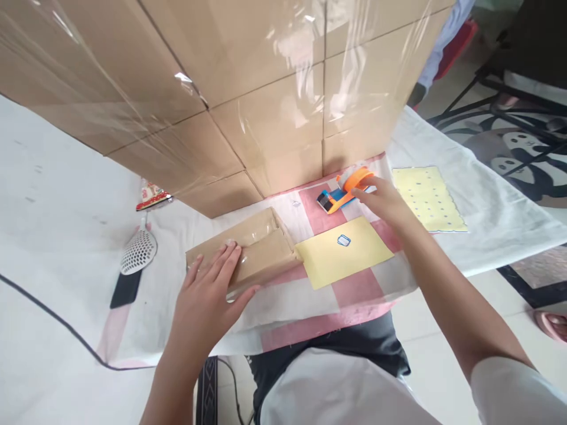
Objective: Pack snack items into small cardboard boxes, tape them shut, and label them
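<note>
A small cardboard box (261,251) with clear tape over its top lies flat on the tablecloth. My left hand (212,283) rests on its left part, fingers stretched out and thumb along the front side. To the right, my right hand (376,198) has its fingers closed around an orange and blue tape dispenser (336,198), near the foot of the stacked boxes. Between the hands is a yellow sheet (330,265) with a small blue-outlined mark (344,240) on it, next to the box's right end.
Large cardboard boxes (279,112) wrapped in clear film rise behind the work area. At left lie a perforated skimmer (139,252) and a black flat object (126,289). Another yellow sheet (427,198) with dots lies at right. A cable (57,316) runs along the left side.
</note>
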